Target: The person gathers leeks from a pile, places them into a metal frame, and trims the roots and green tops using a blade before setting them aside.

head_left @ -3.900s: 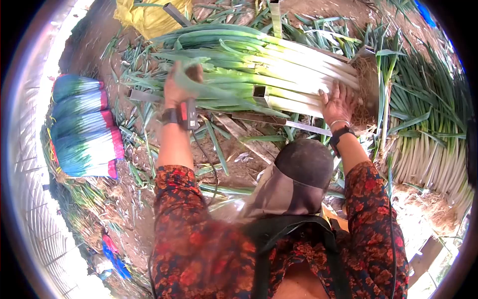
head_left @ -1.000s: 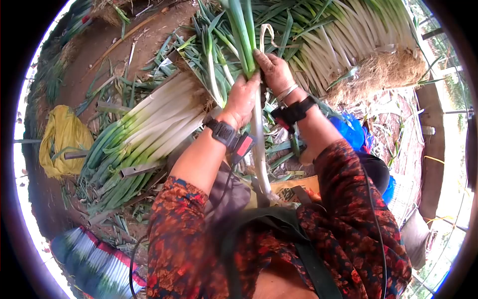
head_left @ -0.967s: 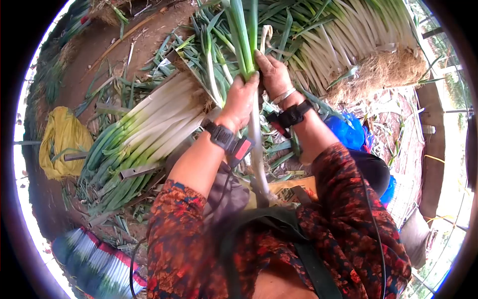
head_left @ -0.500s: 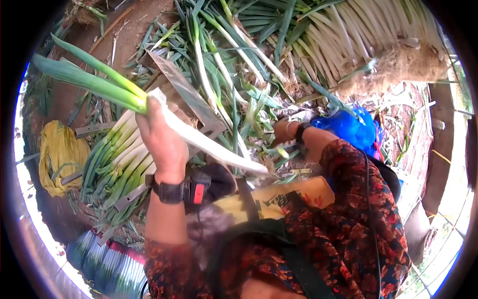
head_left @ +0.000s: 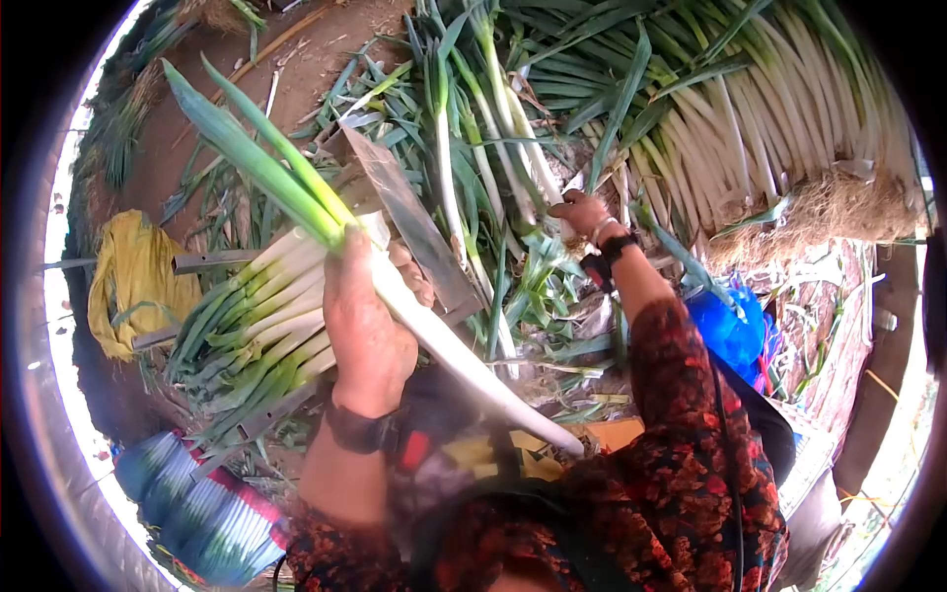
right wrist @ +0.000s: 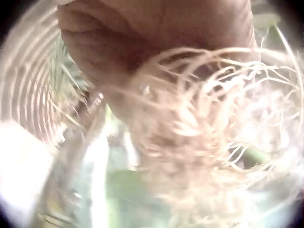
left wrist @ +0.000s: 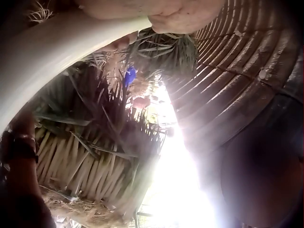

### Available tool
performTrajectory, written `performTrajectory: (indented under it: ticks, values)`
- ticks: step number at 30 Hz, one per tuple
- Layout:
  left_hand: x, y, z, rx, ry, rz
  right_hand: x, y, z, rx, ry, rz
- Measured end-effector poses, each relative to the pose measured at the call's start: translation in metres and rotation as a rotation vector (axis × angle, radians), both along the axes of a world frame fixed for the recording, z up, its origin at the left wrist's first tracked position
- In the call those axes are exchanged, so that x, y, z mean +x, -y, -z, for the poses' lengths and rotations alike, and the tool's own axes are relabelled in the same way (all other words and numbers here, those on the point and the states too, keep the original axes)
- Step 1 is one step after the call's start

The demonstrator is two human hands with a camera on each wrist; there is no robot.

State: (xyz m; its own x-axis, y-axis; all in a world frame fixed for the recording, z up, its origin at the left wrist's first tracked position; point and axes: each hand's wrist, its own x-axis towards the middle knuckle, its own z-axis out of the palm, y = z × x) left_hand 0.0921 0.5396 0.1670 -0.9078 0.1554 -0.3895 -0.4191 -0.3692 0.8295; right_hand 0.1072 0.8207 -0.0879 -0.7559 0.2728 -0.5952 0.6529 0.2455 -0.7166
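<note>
My left hand (head_left: 367, 331) grips a leek (head_left: 473, 380) where its white shaft meets the green leaves. The leaves point up and left, and the white end slants down toward my lap. In the left wrist view the pale shaft (left wrist: 52, 54) curves across the upper left, beside the fingers. Out to the right, my right hand (head_left: 582, 213) is curled round the root end of another leek, among several loose leeks (head_left: 513, 158) on the ground. Its tangled roots (right wrist: 190, 123) fill the right wrist view, right below the palm; the fingertips are hidden there.
Trimmed leeks (head_left: 281, 306) lie in a metal frame with a flat plate (head_left: 404, 212) at its end. A large leek pile (head_left: 750, 148) sits at the upper right. A yellow sack (head_left: 138, 281), a blue bag (head_left: 730, 321) and bundled leeks (head_left: 202, 513) lie around.
Both hands were together on one leek. The left hand has since carried it left and tilted it; the right hand has let go, dropped low, then reached up to the loose leeks.
</note>
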Motion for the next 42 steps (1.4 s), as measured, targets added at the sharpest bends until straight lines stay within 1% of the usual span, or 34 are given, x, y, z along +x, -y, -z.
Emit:
performTrajectory:
  ticks: [1,3,4,6,7,8,9,11,12,13,15,16,17,18,19,20,21,23,24,25,27,28,29,30,31,33,34,37,38,39,41,42]
  values:
    - [0.0,0.001,0.001,0.016,0.002,-0.002,0.007,0.003,0.007,-0.289,-0.084,0.142]
    - [-0.001,0.001,0.0,0.053,0.0,-0.006,0.027,0.007,0.008,-0.863,-0.008,0.181]
    - [-0.002,-0.006,-0.003,0.022,0.037,-0.084,0.033,0.023,0.005,-0.797,0.12,0.367]
    - [-0.003,-0.005,0.001,0.062,0.002,-0.062,0.039,0.01,0.017,-0.172,0.025,0.064]
    - [-0.004,-0.004,0.002,0.083,-0.017,-0.056,0.042,0.01,-0.032,-0.176,-0.032,0.136]
    - [-0.003,-0.005,0.0,0.075,-0.004,-0.087,0.046,0.012,-0.085,-0.477,-0.078,0.287]
    - [-0.004,-0.006,0.001,0.054,-0.004,-0.105,0.052,0.009,-0.122,-0.467,-0.115,0.303]
    - [-0.008,-0.004,0.005,0.103,0.001,-0.058,0.084,0.018,-0.205,-0.436,-0.212,0.245]
    - [-0.009,-0.007,0.01,0.14,0.015,-0.065,0.102,0.024,-0.235,-0.404,-0.214,0.235]
    - [-0.008,-0.01,0.011,0.123,0.008,-0.073,0.123,0.029,-0.258,-0.371,-0.212,0.227]
    - [-0.006,-0.015,0.014,0.11,0.079,0.036,0.167,0.042,-0.289,-0.154,-0.277,0.106]
    - [-0.003,-0.017,0.018,0.164,0.098,0.12,0.19,0.052,-0.311,-0.269,-0.223,0.17]
    - [0.003,-0.022,0.01,0.148,0.143,0.159,0.212,0.062,-0.329,-0.386,-0.166,0.234]
    - [0.008,-0.026,0.011,0.196,0.143,0.214,0.233,0.069,-0.338,-0.42,-0.194,0.243]
    - [0.011,-0.031,0.015,0.242,0.141,0.268,0.25,0.083,-0.346,-0.338,-0.241,0.27]
    - [0.014,-0.037,0.017,0.32,0.196,0.296,0.267,0.092,-0.347,-0.319,-0.264,0.306]
    - [0.014,-0.043,0.026,0.483,0.21,0.347,0.281,0.099,-0.344,-0.303,-0.285,0.346]
    - [0.021,-0.046,0.014,0.538,0.182,0.454,0.294,0.11,-0.334,-0.193,-0.248,0.306]
    - [0.024,-0.049,0.009,0.592,0.131,0.477,0.301,0.114,-0.328,-0.14,-0.232,0.292]
    - [0.025,-0.051,0.005,0.594,0.02,0.442,0.307,0.115,-0.323,-0.129,-0.186,0.235]
    - [0.024,-0.045,0.002,0.631,0.003,0.512,0.319,0.12,-0.297,-0.085,-0.286,0.167]
    - [0.027,-0.042,-0.001,0.627,-0.008,0.508,0.326,0.114,-0.282,-0.196,-0.285,0.166]
    - [0.026,-0.039,-0.002,0.622,-0.028,0.503,0.327,0.117,-0.281,-0.255,-0.25,0.158]
    - [0.021,-0.039,0.004,0.653,-0.006,0.498,0.329,0.123,-0.287,-0.367,-0.247,0.18]
    - [0.02,-0.037,0.003,0.632,-0.017,0.459,0.328,0.131,-0.296,-0.478,-0.246,0.197]
    - [0.02,-0.028,0.004,0.589,-0.044,0.362,0.331,0.131,-0.281,-0.482,-0.239,0.177]
    - [0.021,-0.022,0.002,0.594,0.003,0.297,0.328,0.132,-0.277,-0.488,-0.237,0.162]
    - [0.008,-0.002,0.013,0.507,-0.056,0.211,0.317,0.135,-0.284,-0.236,-0.341,-0.065]
    - [0.003,0.005,0.013,0.534,-0.086,0.159,0.309,0.138,-0.286,-0.254,-0.35,-0.113]
    - [-0.001,0.016,0.014,0.499,-0.125,0.098,0.298,0.146,-0.287,-0.167,-0.287,-0.112]
    - [0.006,0.048,-0.014,0.424,-0.204,-0.032,0.274,0.157,-0.29,0.323,-0.426,-0.356]
    - [-0.004,0.07,-0.013,0.406,-0.26,-0.068,0.263,0.163,-0.285,0.349,-0.448,-0.318]
